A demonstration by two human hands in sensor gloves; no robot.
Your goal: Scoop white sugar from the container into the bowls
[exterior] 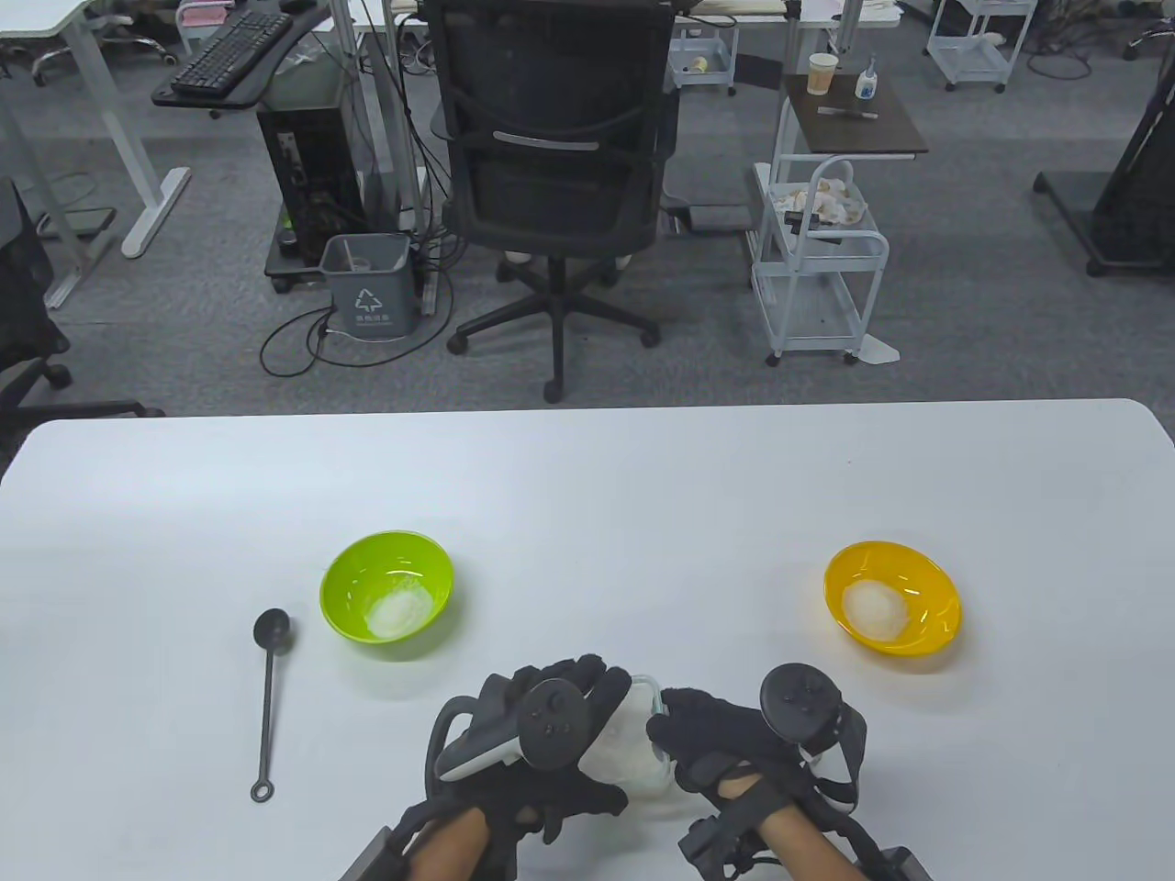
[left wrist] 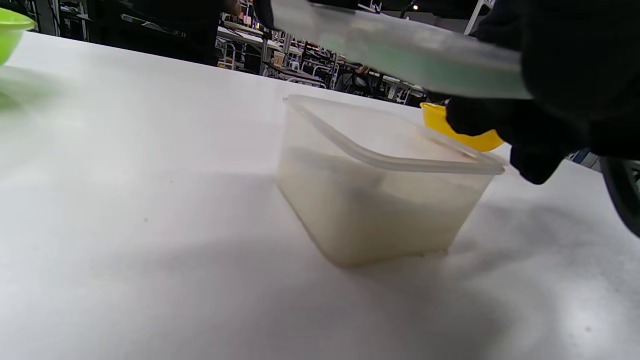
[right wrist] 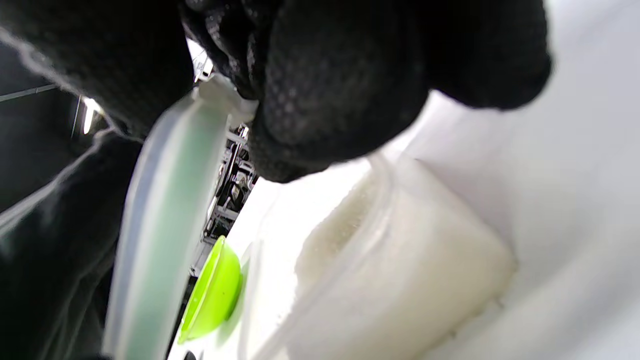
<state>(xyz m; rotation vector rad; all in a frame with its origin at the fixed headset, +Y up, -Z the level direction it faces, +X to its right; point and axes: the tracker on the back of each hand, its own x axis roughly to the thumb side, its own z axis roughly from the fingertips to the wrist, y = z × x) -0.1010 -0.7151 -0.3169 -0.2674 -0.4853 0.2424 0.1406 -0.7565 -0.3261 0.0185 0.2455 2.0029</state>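
Both the green bowl (exterior: 386, 596) and yellow bowl (exterior: 891, 608) already hold sugar, the spoon (exterior: 269, 697) lies at lower left, and my left hand (exterior: 542, 734) and right hand (exterior: 725, 743) fingers hold the lid (left wrist: 400, 47) above the open container (left wrist: 380, 185) at bottom centre of the worktop (exterior: 587, 496), so closing it seems all that remains.

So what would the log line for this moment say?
left hand: holds lid | right hand: on lid | container: open, sugar inside | green bowl, yellow bowl: sugared | scoop: idle
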